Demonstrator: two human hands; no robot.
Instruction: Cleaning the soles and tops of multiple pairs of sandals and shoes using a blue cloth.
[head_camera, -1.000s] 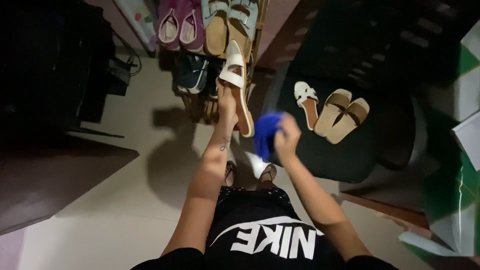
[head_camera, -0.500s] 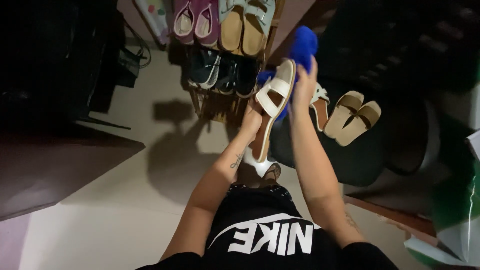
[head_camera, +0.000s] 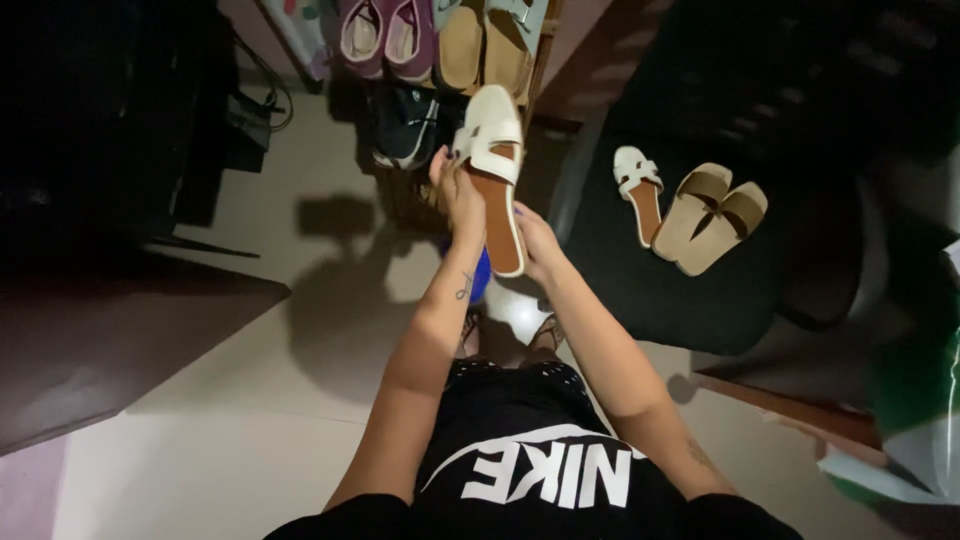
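Note:
My left hand (head_camera: 458, 188) grips a white slide sandal (head_camera: 494, 150) with a brown insole by its side, holding it up in front of a wooden shoe rack (head_camera: 420, 205), toe pointing away. My right hand (head_camera: 536, 240) is at the sandal's heel end, fingers curled under the sole. A blue cloth (head_camera: 482, 274) peeks out below the sandal between my two wrists; most of it is hidden and it appears bunched in my right hand.
The rack holds purple shoes (head_camera: 385, 35), tan buckled sandals (head_camera: 480, 45) and dark sneakers (head_camera: 405, 125). On a black seat (head_camera: 680, 290) to the right lie the matching white sandal (head_camera: 638, 180) and a pair of beige slides (head_camera: 712, 215). Dark furniture (head_camera: 110, 330) stands at the left.
The sandal has turned from tilted right back to pointing away. My right hand dropped from the sandal's toe to its heel, taking the blue cloth down under the sole.

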